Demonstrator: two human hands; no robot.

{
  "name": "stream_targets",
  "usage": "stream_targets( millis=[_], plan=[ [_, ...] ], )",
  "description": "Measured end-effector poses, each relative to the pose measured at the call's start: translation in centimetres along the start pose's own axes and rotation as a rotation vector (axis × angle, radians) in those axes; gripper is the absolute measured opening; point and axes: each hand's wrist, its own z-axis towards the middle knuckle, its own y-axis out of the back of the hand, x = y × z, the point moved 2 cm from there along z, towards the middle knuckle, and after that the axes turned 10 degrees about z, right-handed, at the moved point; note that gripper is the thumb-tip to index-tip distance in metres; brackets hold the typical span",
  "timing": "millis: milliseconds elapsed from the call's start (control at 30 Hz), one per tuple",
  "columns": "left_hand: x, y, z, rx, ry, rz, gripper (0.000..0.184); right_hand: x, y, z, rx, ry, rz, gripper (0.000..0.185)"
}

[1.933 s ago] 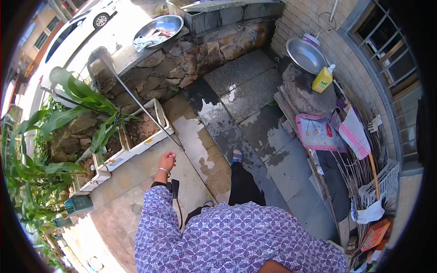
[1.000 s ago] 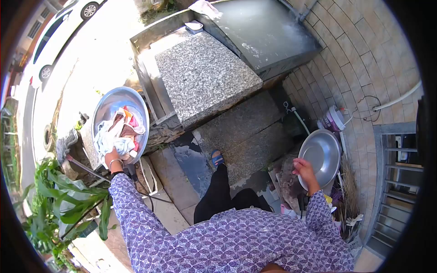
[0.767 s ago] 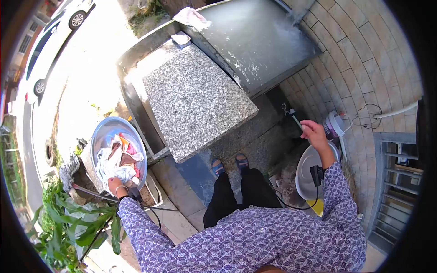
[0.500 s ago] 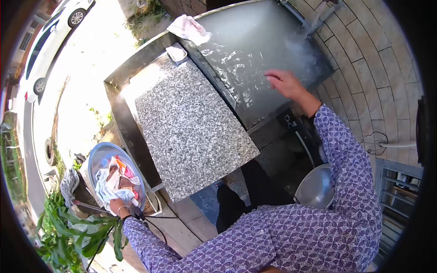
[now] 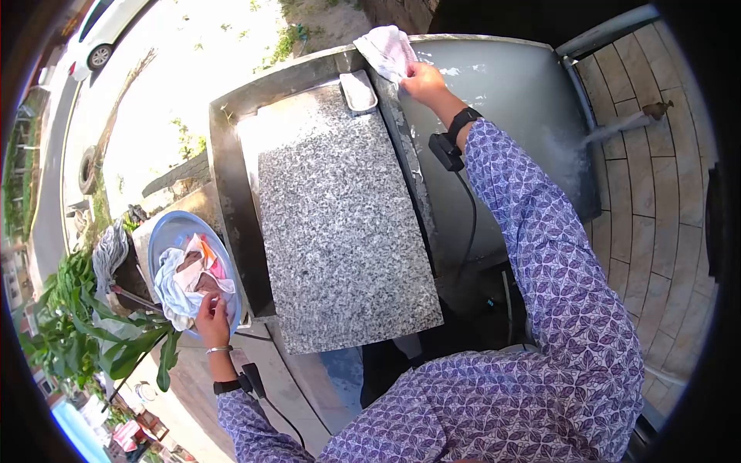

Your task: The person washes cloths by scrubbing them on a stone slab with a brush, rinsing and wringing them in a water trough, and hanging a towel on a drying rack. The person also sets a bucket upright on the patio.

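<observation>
At the far left corner of the water tank (image 5: 502,92), my right hand (image 5: 424,82) grips a pale pink and white cloth (image 5: 384,52) that lies over the tank's rim. My left hand (image 5: 213,318) is over the near edge of a blue basin (image 5: 158,231), beside the cloths in it. Its fingers are curled together, and anything between them is hidden. The basin holds a light blue cloth (image 5: 171,279) along with white, brown and orange-pink pieces. A white soap dish (image 5: 358,91) sits at the top of the speckled granite slab (image 5: 340,224), between my hands.
Water runs from a wall tap (image 5: 656,109) into the tank at the right. Cables hang from both wrists. A leafy plant (image 5: 131,347) and a grey mop head (image 5: 110,255) stand beside the basin. A tiled wall (image 5: 656,201) closes the right side.
My right hand has moved from above the water to the tank's far left corner and taken hold of the cloth there. My left hand stays by the basin. The view has shifted.
</observation>
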Motion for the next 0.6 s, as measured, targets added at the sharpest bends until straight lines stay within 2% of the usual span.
stream_targets(
  millis=[33,67,133,167,200,233,267,300,367,400,433,500,533,567,600],
  plan=[
    [-0.2,-0.6,-0.3,-0.004,-0.068,-0.017,0.023,0.1,0.1,0.0,-0.044,-0.015,-0.068,0.029],
    [-0.8,-0.9,-0.5,-0.035,-0.096,0.093,0.024,0.6,0.2,0.3,-0.076,-0.011,-0.135,0.029],
    [-0.2,-0.6,-0.2,-0.110,-0.048,0.220,0.028,3.9,0.8,-1.2,-0.037,-0.014,-0.436,0.037],
    [0.3,-0.1,0.2,-0.143,-0.007,0.183,0.025,4.4,0.1,-1.8,-0.205,0.281,-0.456,0.035],
    [-0.3,0.8,0.6,-0.123,0.154,0.234,0.025,5.0,-0.9,-2.5,-0.319,0.585,-0.418,0.031],
    [0.6,1.2,1.0,-0.220,0.217,0.250,0.029,5.5,-1.9,-2.4,-0.197,0.834,-0.193,0.029],
    [2.7,1.8,2.0,-0.273,0.294,0.237,0.031,7.6,-2.8,-4.0,0.022,0.700,-0.058,0.029],
    [4.6,1.9,2.8,-0.319,0.354,0.214,0.034,9.5,-3.9,-5.1,0.131,0.625,-0.096,0.032],
    [7.1,2.5,4.3,-0.352,0.431,0.289,0.037,11.0,-6.6,-5.1,0.191,0.625,-0.210,0.034],
    [8.1,2.6,5.0,-0.370,0.487,0.372,0.040,10.1,-8.6,-4.1,0.118,0.779,-0.167,0.038],
    [8.7,2.6,5.6,-0.372,0.494,0.361,0.040,9.7,-9.9,-2.7,0.120,0.790,-0.174,0.038],
    [9.8,3.0,6.0,-0.479,0.592,0.446,0.047,8.6,-12.5,-0.1,0.182,0.469,-0.450,0.042],
    [10.3,3.1,6.3,-0.450,0.627,0.431,0.050,8.0,-13.2,0.8,0.245,0.429,-0.451,0.046],
    [10.4,3.3,6.3,-0.449,0.640,0.430,0.050,8.8,-13.4,0.4,0.228,0.315,-0.593,0.045],
    [10.7,3.3,6.5,-0.372,0.614,0.439,0.048,8.4,-13.8,1.1,0.225,0.303,-0.660,0.046]
  ],
)
